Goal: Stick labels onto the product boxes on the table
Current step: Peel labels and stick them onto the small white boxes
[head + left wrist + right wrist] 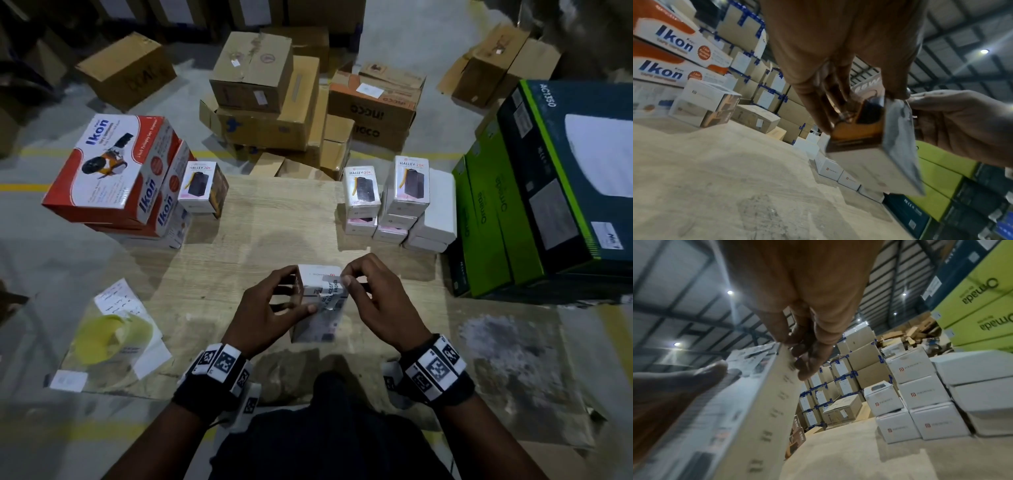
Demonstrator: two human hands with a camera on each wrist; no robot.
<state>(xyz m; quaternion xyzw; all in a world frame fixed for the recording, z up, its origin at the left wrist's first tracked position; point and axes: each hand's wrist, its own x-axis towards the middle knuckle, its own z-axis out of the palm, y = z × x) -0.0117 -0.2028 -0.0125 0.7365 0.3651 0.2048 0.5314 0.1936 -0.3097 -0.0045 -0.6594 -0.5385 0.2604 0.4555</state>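
Observation:
A small white product box (317, 274) is held tilted above the wooden table (260, 233), near its front edge. My left hand (296, 294) grips the box from its left side, fingers behind and thumb on the near face. My right hand (346, 277) pinches a printed seal label (331, 288) that lies over the box's top edge and down the near face. In the left wrist view the box (865, 159) hangs under my left fingers (818, 110). The right wrist view shows the box's side (756, 402) running up to my right fingertips (807, 366).
Stacked white Halley boxes (397, 202) stand at the table's back right, one more (202, 188) at back left beside red Ikon boxes (113, 171). Green Omada cartons (507, 212) rise on the right. A plastic bag with a yellow roll (109, 335) lies front left. Brown cartons (270, 99) crowd the floor behind.

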